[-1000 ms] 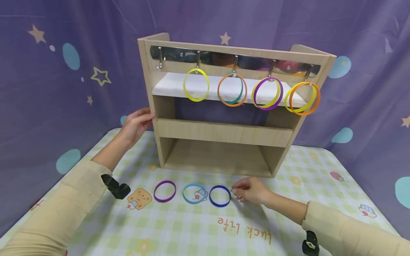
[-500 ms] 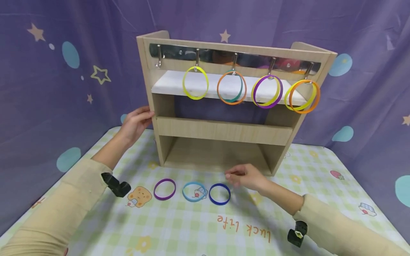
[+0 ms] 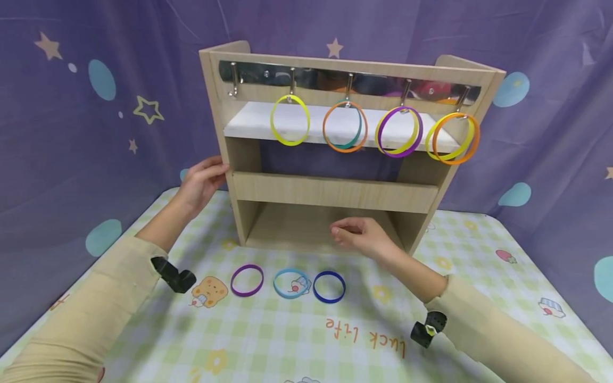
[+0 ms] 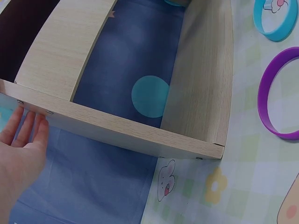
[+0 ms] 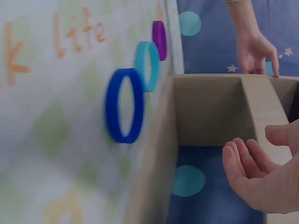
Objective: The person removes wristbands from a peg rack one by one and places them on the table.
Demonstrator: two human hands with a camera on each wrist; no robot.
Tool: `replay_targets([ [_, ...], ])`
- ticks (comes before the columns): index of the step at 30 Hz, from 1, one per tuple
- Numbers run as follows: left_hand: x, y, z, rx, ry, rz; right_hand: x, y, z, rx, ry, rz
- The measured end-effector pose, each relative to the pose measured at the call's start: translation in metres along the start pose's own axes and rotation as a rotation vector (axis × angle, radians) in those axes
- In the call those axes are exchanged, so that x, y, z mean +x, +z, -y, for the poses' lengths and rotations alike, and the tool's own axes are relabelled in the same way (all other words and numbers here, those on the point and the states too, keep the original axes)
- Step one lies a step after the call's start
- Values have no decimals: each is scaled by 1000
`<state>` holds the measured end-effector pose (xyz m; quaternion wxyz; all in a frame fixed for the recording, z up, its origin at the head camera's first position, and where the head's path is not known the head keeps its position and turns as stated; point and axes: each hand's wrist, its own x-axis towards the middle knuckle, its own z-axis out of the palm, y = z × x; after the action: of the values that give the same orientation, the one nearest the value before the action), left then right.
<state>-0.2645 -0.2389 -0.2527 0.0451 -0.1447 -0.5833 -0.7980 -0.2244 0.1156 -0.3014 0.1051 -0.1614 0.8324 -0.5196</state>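
Your boxy shelf [image 3: 335, 191], pale wood with fine lines, is standing on the checked worktop [image 3: 268, 340] behind three thin, round rings [image 5: 112, 105]. Your left hand [image 3: 201, 186] is touching its side, fingers straight; your right hand [image 3: 363, 237], loosely bent, is holding nothing.

Looking like a small curtained-off tabletop corner, not revealing whether in a home or a studio. Showing purple star-printed curtains [image 3: 134, 58] from nine o'clock through twelve to three, spreading a pastel checked cartoon tablecloth [image 3: 268, 335] toward six, and holding a wooden hook shelf [image 3: 335, 191] at twelve.
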Motion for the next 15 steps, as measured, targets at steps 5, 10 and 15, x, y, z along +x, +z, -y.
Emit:
replay_targets([
  [5, 1, 1, 1, 11, 6, 0, 6, 2, 20, -20, -71, -31],
  [10, 0, 1, 0, 24, 2, -1, 9, 6, 42, -80, -139, -55],
  [15, -1, 0, 0, 50, -9, 0, 9, 9, 64, -100, -200, -82],
])
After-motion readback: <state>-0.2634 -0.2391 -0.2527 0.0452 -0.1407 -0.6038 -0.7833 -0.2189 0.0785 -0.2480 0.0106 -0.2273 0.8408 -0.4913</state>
